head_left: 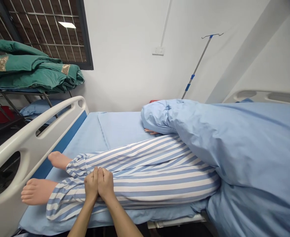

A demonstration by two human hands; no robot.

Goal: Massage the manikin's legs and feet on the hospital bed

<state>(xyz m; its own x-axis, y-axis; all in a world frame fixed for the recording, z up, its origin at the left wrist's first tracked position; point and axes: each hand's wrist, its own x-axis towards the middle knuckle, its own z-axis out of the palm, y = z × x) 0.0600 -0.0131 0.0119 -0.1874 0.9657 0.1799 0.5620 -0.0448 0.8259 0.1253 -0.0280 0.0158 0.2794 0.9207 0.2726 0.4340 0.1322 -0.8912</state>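
Observation:
A figure in blue-and-white striped trousers [145, 171] lies on a hospital bed, its bare feet [37, 191] towards the white footboard [23, 138]. A light blue quilt [234, 144] covers the upper body. My left hand [92, 184] and my right hand [105, 183] rest side by side on the near lower leg, fingers together and curved over the striped cloth, thumbs touching. Whether they grip the leg or only press on it is unclear.
A green folded blanket [31, 65] lies on a rack at the back left beside a barred window. An IV pole [196, 65] leans against the white wall behind the bed. A light blue sheet [98, 131] covers the mattress.

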